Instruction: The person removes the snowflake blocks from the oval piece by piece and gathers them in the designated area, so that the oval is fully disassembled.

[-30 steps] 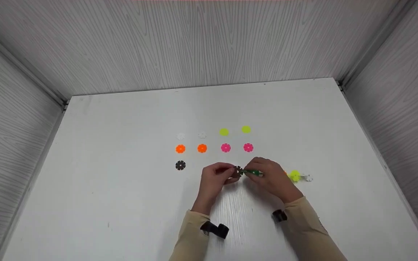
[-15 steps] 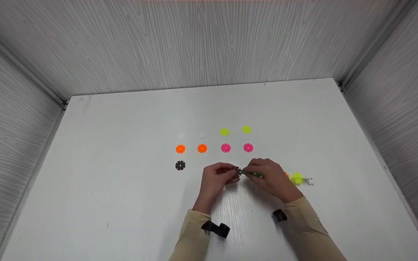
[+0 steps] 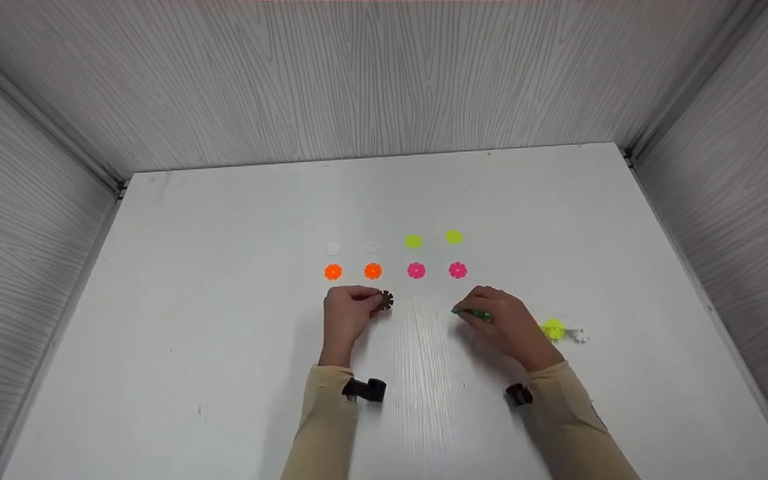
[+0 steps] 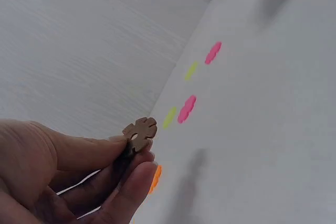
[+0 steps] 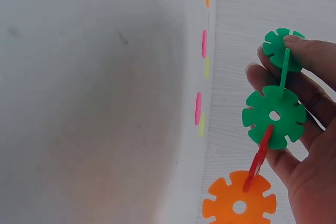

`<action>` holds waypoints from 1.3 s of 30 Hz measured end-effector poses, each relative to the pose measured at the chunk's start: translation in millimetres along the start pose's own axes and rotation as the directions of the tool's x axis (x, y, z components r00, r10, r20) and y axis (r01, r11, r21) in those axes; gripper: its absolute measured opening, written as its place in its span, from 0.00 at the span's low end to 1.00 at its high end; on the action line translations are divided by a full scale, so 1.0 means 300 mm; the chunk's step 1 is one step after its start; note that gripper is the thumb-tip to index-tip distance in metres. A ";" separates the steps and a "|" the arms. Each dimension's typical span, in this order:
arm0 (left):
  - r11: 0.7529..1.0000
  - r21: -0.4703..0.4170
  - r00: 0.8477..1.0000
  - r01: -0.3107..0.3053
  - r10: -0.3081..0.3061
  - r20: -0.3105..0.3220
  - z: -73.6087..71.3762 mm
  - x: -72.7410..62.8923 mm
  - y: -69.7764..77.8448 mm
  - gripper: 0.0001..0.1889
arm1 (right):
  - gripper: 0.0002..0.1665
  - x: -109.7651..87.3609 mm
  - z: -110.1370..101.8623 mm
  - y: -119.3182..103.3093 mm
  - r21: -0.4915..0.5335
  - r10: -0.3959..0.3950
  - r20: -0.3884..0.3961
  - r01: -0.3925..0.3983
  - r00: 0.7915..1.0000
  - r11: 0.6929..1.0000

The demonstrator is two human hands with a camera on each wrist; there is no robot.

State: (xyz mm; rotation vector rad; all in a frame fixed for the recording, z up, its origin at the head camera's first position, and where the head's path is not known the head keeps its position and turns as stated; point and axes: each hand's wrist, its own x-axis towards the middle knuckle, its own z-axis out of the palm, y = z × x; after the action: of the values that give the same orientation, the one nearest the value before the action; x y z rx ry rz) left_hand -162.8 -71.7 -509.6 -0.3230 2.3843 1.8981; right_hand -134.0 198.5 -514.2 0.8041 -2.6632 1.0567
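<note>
My left hand [image 3: 346, 317] pinches a dark brown notched disc [image 4: 142, 134] between thumb and fingers, above the table. The right hand [image 3: 507, 327] pinches the end green disc [image 5: 277, 51] of a chain of interlocked notched discs. Down this chain follow an edge-on green disc [image 5: 285, 71], a green disc [image 5: 274, 114] facing the camera, an edge-on red disc [image 5: 257, 160] and an orange disc [image 5: 231, 199]. Past the right wrist, a yellow disc [image 3: 553, 329] and a white disc [image 3: 581, 337] show at the chain's far end. A gap separates the two hands.
Loose discs lie in rows on the white table [image 3: 191, 300]: white ones [image 3: 333, 249] and yellow-green ones [image 3: 413, 241] behind, orange ones [image 3: 373, 271] and pink ones [image 3: 416, 270] in front. Wood-grain panels [image 3: 384, 80] wall the table at the back and sides.
The left hand has moved left with its brown disc, parting from the green end of the chain. It now covers the spot where a loose dark disc lay. The right hand has barely moved.
</note>
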 end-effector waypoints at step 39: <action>0.978 0.206 0.997 0.012 0.005 -0.081 -0.030 0.081 -0.047 0.04 | 0.06 0.005 0.006 -0.001 -0.027 0.075 0.086 -0.073 0.993 0.997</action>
State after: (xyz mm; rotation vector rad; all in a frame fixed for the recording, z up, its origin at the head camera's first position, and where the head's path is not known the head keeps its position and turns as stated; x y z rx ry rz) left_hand -182.8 -86.1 -525.5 -0.3942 2.6025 1.6453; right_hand -135.1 196.5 -514.9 0.7691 -2.7927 1.0276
